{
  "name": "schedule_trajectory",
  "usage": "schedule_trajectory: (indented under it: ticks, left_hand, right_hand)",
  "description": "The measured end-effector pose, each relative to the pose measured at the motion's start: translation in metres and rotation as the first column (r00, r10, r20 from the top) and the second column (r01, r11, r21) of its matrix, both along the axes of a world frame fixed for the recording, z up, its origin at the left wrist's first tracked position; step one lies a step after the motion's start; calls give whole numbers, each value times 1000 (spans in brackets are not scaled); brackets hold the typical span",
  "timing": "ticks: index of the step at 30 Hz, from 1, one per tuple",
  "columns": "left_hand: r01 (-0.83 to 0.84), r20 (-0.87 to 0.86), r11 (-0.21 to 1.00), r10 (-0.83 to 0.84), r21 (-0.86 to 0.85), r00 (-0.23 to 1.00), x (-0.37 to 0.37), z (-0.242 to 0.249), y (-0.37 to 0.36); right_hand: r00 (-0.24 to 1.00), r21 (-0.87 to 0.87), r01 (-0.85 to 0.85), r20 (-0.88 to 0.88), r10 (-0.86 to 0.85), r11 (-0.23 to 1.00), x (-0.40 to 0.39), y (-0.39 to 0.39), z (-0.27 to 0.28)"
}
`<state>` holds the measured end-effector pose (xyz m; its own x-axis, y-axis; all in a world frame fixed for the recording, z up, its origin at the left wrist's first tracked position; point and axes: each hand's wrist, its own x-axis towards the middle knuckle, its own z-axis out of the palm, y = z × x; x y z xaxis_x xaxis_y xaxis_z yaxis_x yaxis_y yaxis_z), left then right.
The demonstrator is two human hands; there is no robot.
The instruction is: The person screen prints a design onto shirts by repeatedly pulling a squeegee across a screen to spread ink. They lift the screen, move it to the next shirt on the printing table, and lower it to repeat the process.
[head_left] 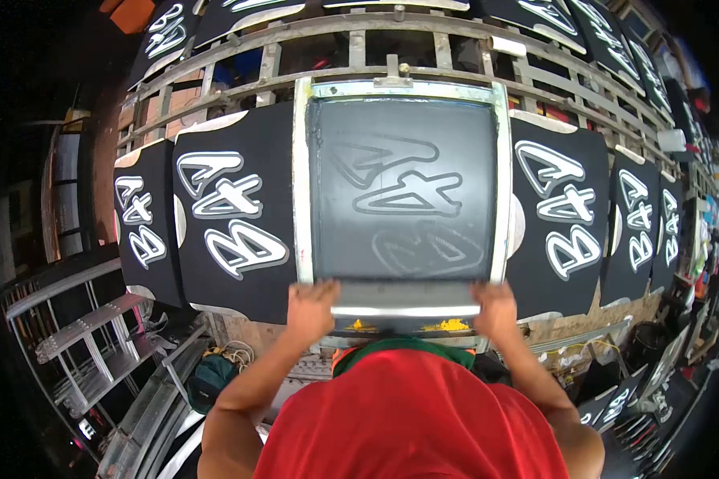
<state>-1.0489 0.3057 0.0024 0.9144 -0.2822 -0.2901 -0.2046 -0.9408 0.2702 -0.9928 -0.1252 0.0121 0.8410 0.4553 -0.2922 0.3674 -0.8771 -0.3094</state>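
Observation:
A wide metal squeegee (406,298) lies across the near end of a screen-printing frame (501,176). My left hand (311,308) is closed around its left end, and my right hand (495,310) grips the right end. Inside the frame, the dark mesh (403,215) shows faint outlined lettering. Yellow smears (447,326) mark the near part of the frame, just below the squeegee. Black printed panels with white, grey-edged lettering lie on both sides: a left panel (236,191) and a right panel (558,215).
Wooden slatted rails (359,48) run behind the frame, with more printed panels (543,20) beyond. A metal stepladder (96,335) stands at lower left beside a dark green bag (212,379). A white cup (671,141) sits at the right end of the rails.

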Motion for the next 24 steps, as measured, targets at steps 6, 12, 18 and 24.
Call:
schedule_trajectory:
  ticks: [6, 12, 18, 24]
  left_hand:
    - [-69, -42, 996, 72, 54, 997, 131, -1, 6]
    - [-126, 388, 992, 126, -25, 913, 333, -22, 16]
    - [-118, 182, 989, 100, 92, 978, 192, -2, 1]
    - [-86, 36, 996, 87, -22, 996, -7, 0, -7]
  right_hand:
    - [967, 104, 245, 46, -251, 964, 97, 10, -22]
    - [889, 217, 73, 428, -162, 973, 334, 35, -48]
    - [971, 23, 188, 142, -190, 982, 186, 25, -10]
    - [977, 50, 211, 1, -211, 976, -32, 4, 0]
